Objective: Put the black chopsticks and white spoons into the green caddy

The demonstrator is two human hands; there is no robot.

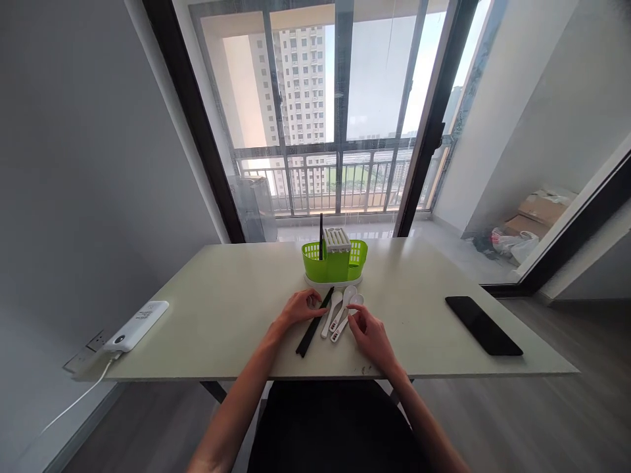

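Several black chopsticks (309, 337) lie slantwise in a bundle on the table. Just right of them are three white spoons (326, 324), bowls pointing away from me and handles toward me; two have dark printed marks on their handles. My left hand (299, 307) rests beside the chopsticks, thumb and forefinger curved but apart, its fingertips close to them. With thumb and forefinger, my right hand (371, 334) pinches the rightmost spoon (340, 330) near its neck. Behind them stands a green utensil caddy (338, 268) with a white slotted top and base; dark chopsticks (321, 230) stand upright in its left basket.
The pale table (236, 289) carries a white power bank (140, 326) with a cable at the left and a black phone (483, 326) at the right. Beyond its far edge are a sliding glass door and balcony. Cardboard boxes (542, 210) and bags lie at right.
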